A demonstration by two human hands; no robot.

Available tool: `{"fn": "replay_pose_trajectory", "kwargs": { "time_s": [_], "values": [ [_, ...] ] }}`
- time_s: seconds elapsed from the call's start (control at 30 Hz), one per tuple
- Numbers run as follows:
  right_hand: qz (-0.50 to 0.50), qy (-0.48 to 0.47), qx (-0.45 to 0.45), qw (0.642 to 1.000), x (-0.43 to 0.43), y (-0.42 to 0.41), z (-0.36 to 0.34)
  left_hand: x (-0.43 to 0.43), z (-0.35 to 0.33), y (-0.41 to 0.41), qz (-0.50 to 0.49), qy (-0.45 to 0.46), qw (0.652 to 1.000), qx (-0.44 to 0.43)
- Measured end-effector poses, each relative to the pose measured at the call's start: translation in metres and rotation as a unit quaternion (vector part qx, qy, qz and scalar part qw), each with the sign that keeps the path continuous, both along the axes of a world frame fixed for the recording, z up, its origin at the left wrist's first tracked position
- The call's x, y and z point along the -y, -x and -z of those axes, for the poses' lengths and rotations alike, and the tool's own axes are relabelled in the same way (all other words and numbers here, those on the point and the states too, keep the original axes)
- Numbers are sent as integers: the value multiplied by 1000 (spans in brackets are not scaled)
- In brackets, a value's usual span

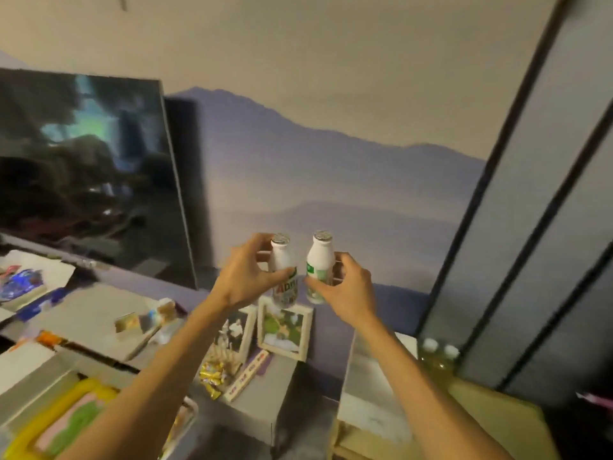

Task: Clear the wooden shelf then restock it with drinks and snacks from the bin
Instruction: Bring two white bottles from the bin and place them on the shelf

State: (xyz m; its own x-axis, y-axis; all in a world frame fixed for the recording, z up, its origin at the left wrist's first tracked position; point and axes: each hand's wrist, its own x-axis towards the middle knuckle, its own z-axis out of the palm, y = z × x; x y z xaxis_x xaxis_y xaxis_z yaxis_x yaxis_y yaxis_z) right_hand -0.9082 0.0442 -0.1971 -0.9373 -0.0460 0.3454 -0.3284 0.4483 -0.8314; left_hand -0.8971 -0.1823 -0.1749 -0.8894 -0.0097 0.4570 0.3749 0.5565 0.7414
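Head view: I see two smooth white plastic bottles, foil-capped, above the picture frame [284,328]. Left hand [245,277] grips left bottle [282,273]; right hand [345,287] grips right bottle [320,263].

Open air surrounds both raised bottles; below them two photo frames [285,327] stand close together, the television [83,167] bounding the left.

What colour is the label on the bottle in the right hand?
Green, on a white bottle with a silvery cap, held in the right hand; shown in the head view.
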Motion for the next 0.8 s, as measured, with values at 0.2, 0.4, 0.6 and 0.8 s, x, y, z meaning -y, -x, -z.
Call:
{"fn": "replay_pose_trajectory", "kwargs": {
  "time_s": [0.2,0.4,0.6,0.8],
  "values": [
    [111,7,24,994,-174,-29,17,-176,15,20,109,-3,994,16],
    [176,6,51,983,-318,-49,42,-323,31,30,164,-19,985,47],
    [214,24,74,974,-388,-41,82,-402,72,48,192,-20,976,98],
    [243,67,114,961,-430,-10,138,-459,126,88,193,-7,971,144]
  ]
}}
